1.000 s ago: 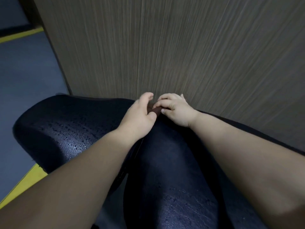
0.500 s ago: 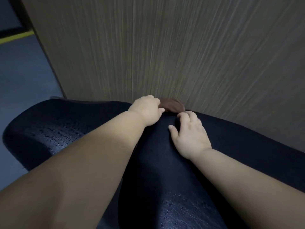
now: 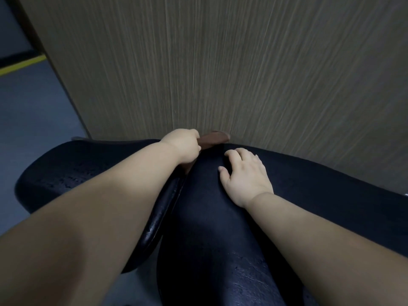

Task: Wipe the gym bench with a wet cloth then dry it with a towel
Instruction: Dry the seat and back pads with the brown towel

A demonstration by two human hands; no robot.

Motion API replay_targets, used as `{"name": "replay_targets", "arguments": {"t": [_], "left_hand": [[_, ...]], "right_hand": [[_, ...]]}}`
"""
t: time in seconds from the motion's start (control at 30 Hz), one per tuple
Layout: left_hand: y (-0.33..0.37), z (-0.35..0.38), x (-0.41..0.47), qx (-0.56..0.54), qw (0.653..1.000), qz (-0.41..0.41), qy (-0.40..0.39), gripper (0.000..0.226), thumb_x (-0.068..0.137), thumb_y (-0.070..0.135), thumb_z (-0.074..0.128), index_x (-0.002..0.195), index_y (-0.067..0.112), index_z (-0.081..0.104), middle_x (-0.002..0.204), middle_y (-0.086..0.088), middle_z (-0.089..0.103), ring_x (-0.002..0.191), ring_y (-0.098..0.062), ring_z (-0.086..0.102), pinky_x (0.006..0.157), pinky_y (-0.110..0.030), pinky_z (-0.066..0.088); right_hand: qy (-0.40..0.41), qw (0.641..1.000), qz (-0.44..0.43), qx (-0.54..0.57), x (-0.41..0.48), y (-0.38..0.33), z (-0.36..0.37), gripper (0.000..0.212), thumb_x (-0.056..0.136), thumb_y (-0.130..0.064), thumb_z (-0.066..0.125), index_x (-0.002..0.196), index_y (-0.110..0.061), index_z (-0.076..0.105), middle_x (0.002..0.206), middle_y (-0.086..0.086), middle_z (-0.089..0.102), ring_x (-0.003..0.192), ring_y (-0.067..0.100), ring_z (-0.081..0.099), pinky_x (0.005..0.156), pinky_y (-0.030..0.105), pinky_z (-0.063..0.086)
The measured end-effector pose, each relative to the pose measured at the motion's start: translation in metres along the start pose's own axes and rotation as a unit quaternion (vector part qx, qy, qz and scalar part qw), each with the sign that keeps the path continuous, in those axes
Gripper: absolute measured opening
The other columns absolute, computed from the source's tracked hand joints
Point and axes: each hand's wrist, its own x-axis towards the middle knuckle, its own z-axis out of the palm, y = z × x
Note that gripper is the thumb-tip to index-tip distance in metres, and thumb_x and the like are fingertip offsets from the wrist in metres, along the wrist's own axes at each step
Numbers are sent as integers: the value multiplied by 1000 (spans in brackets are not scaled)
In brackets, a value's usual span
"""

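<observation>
The black padded gym bench [image 3: 220,228] fills the lower half of the view, with a second pad [image 3: 72,171] to its left across a narrow gap. Water droplets glisten on both pads. My left hand [image 3: 183,146] grips a brown cloth [image 3: 213,138] at the far end of the bench, right against the wall. A brown fold also shows under that wrist in the gap. My right hand [image 3: 245,175] rests on the right pad with fingers slightly bent, holding nothing.
A wood-grain wall panel [image 3: 242,62] stands directly behind the bench. Grey floor [image 3: 28,120] with a yellow line [image 3: 22,64] lies to the left.
My right hand has let go of the cloth and slid back onto the pad. My left hand has closed round the cloth and stays at the wall end.
</observation>
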Motion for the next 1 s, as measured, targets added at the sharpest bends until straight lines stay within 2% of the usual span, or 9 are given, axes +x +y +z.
{"name": "replay_targets", "arguments": {"t": [0.1,0.23,0.37,0.43,0.53,0.7,0.8,1.0], "left_hand": [[-5,-2,-5,-17,1000,-18,-11,34,101,31,46,132,16,49,124,-8,58,109,-25,54,83,-31,41],[-11,-6,-13,-48,997,-51,-21,40,99,32,51,136,17,48,130,-6,57,117,-24,53,92,-29,42],[-5,0,-16,-60,997,-52,18,38,95,37,56,131,22,53,125,-3,60,114,-22,55,92,-31,45],[4,9,-15,-63,997,-27,46,44,95,35,57,137,22,48,130,-4,57,119,-24,52,95,-34,45],[11,22,-16,-133,989,-2,68,52,97,25,54,146,23,36,140,-5,51,127,-23,48,103,-34,41],[9,29,-18,-178,981,-37,63,51,99,30,52,147,26,36,141,-6,50,126,-25,48,96,-31,39],[5,26,-16,-197,977,-55,55,48,101,26,48,147,27,35,138,-8,51,120,-26,51,85,-27,38],[2,30,-32,-195,977,-60,59,43,103,24,42,145,27,39,131,-5,55,114,-23,53,82,-26,36]], "right_hand": [[1,1000,-3,-4,0,0,0,43,96,-43,41,133,-23,45,138,-3,42,132,18,34,119,39,10],[1,1000,-5,-13,1,1,1,42,96,-44,40,132,-24,45,137,-3,41,131,18,33,119,40,10],[2,1000,-7,-16,3,1,2,43,96,-45,39,134,-25,44,139,-4,40,132,17,31,119,40,9],[4,1000,-6,-19,3,3,2,44,96,-45,39,135,-25,43,140,-3,39,133,18,30,119,40,9],[7,1000,-8,-18,3,3,3,44,96,-45,40,134,-25,44,139,-3,40,133,18,31,119,40,10],[8,1000,-7,-17,3,5,4,44,95,-45,41,134,-25,45,139,-3,41,133,18,32,119,40,11],[8,1000,-4,-19,4,4,4,43,95,-45,41,133,-25,45,139,-3,41,133,18,32,119,40,11],[15,1000,-8,-19,4,6,5,42,94,-45,42,131,-25,47,135,-4,44,130,18,36,119,40,12]]}}
